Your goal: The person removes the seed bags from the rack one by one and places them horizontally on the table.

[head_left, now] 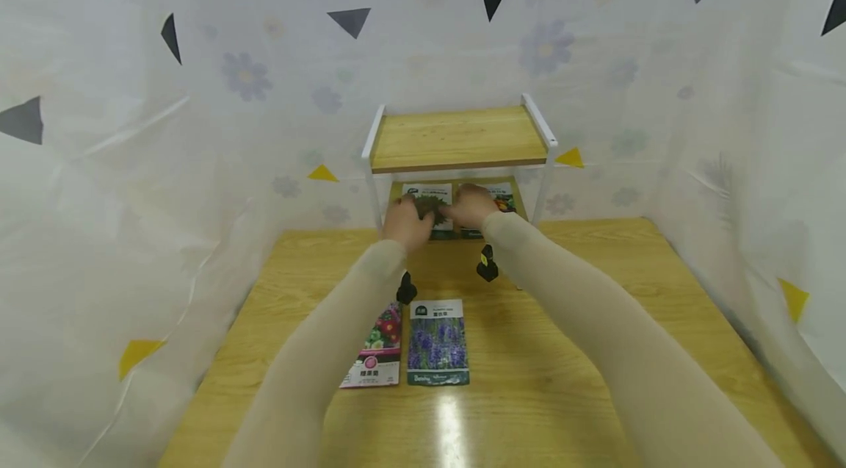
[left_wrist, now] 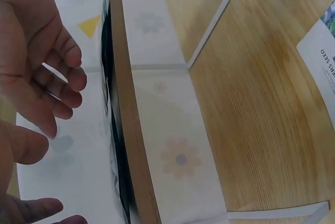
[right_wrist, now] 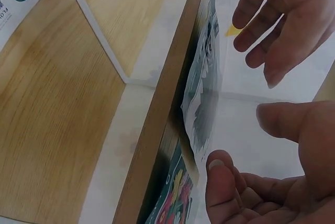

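Note:
Both hands are over the lower wooden shelf. My left hand (head_left: pixel 408 224) is at the left seed packet (head_left: pixel 444 193), which shows a green spiky plant picture partly covered by fingers. In the left wrist view its fingers (left_wrist: pixel 39 208) are spread with nothing between them. My right hand (head_left: pixel 472 205) is near the right seed packet (head_left: pixel 505 198), which has orange and green pictures and is partly hidden. Seen from the right wrist, the right hand (right_wrist: pixel 267 182) has loosely bent fingers, its thumb apart from them, and nothing in its grasp. The left packet appears almost edge-on (right_wrist: pixel 201 98) there.
The small white-framed rack has an upper wooden board (head_left: pixel 456 136) above the hands. On the table (head_left: pixel 562 380) lie a purple-flower seed packet (head_left: pixel 438 343) and a pink-edged packet (head_left: pixel 380 358), partly behind the left sleeve. A pale floral curtain (head_left: pixel 429 49) surrounds the table.

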`<state>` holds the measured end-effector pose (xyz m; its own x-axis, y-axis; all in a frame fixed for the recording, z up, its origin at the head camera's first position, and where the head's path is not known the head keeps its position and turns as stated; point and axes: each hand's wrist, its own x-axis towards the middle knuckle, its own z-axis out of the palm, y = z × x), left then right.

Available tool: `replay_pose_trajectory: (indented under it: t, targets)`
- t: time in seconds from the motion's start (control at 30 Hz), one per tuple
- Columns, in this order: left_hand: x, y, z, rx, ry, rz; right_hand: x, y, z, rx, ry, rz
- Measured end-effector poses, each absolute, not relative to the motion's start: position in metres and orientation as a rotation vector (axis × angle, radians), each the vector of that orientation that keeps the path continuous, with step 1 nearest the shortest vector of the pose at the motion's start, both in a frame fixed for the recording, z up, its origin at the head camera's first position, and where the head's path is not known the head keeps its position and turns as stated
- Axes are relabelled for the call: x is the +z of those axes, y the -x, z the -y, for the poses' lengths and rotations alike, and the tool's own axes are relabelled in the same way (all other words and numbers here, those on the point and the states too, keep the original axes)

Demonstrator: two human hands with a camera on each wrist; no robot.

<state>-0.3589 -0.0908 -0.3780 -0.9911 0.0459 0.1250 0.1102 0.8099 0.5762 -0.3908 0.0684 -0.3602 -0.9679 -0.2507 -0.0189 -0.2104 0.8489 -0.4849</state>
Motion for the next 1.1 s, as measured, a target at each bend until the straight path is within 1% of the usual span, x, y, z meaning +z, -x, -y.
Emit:
replay_pose_trajectory:
  t: [0.17,0.4,0.77,0.87,0.97,1.1]
  targets:
    - [-0.381,0.373,0.091,-0.854,0.082,2.930,-0.361,0.396,-0.063,-0.759,0.310,-2.938]
    - [-0.384,0.386,0.094,-0.725,-0.106,3.021,-0.360,0.401,-0.058,-0.825,0.223,-2.871]
    - [-0.394,0.407,0.093,-0.478,-0.173,3.106,-0.379,0.426,-0.046,-0.752,0.179,-2.868]
    - [-0.396,0.409,0.092,-0.470,-0.189,3.111,-0.383,0.429,-0.046,-0.709,0.177,-2.894]
    - [-0.393,0.403,0.091,-0.512,-0.214,3.117,-0.385,0.427,-0.044,-0.681,0.164,-2.905]
    - [-0.391,0.399,0.089,-0.455,-0.239,3.136,-0.388,0.427,-0.043,-0.677,0.142,-2.907]
